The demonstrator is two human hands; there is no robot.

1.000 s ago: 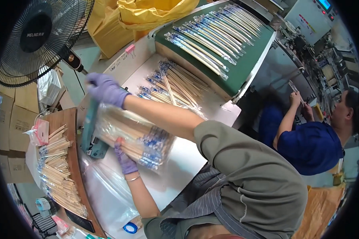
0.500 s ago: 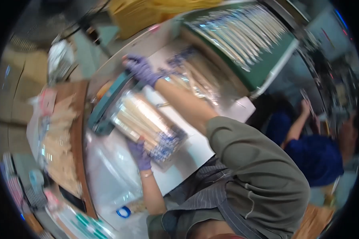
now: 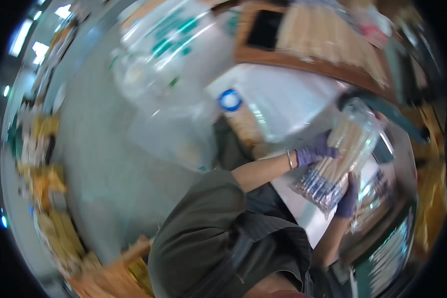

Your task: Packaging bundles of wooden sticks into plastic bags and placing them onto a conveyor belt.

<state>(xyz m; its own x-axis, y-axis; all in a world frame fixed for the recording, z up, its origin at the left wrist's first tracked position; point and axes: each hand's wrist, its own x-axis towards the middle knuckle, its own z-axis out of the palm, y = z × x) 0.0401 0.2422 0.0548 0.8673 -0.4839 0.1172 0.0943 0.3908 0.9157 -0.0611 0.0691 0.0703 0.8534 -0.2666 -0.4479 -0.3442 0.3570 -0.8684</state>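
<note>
A clear plastic bag of chopsticks [image 3: 355, 131], pale wood with blue-patterned ends, is held tilted above the white worktop. My left hand [image 3: 317, 150], in a purple glove with fingertips showing, grips its left side. On the other side, near the blue ends, my right hand [image 3: 349, 198] closes on the same bag; part of that hand is hidden behind it. Beyond the bag sits a long teal bar-shaped device [image 3: 395, 116], probably a bag sealer. More wrapped chopsticks [image 3: 370, 201] lie on the worktop beside my right hand.
A brown wooden tray [image 3: 256, 57] bears loose chopsticks [image 3: 328, 35] and a flat black object [image 3: 265, 30]. Near it are a stack of clear bags [image 3: 293, 94] and a blue tape roll [image 3: 230, 100]. Large plastic sacks [image 3: 176, 35] stand left; a green tray [image 3: 363, 283] is lower right.
The view has swung leftward, showing the floor. My right hand has come off the teal device and now holds the bag with my left, and the bag is lifted.
</note>
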